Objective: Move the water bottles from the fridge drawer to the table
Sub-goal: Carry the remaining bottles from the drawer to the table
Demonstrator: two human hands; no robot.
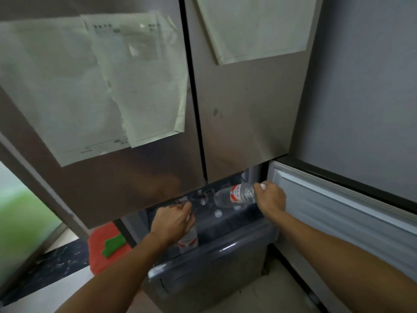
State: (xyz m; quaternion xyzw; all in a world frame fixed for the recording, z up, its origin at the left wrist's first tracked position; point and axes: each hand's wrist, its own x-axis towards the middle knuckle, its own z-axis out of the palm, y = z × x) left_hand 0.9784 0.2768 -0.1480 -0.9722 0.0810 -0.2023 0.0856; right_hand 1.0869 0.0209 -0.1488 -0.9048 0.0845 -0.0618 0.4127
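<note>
The pulled-out fridge drawer (209, 256) is met first, its dark front wall lying just below both wrists. Just past that wall, the left hand (174, 220) is curled round the top of an upright bottle (188, 240). Its clear body and red-and-white label show beneath the fingers, inside the drawer. Between the hands and a little farther in, white caps (218, 213) of other bottles can be made out; how many cannot be told. Farther back and to the right, the right hand (270, 197) is closed round the neck end of a second bottle (234, 196). This one is held nearly level above the drawer's contents, with its base pointing toward the left hand. It is clear and ribbed, with a red-and-white label band. The step in hand is judged to be the lifting out of two bottles at once. Next, both would need to be drawn up and back, clear of the drawer rim and of the closed fridge doors (237, 109) overhanging the hands. They would then be carried to the table, which is not seen.
</note>
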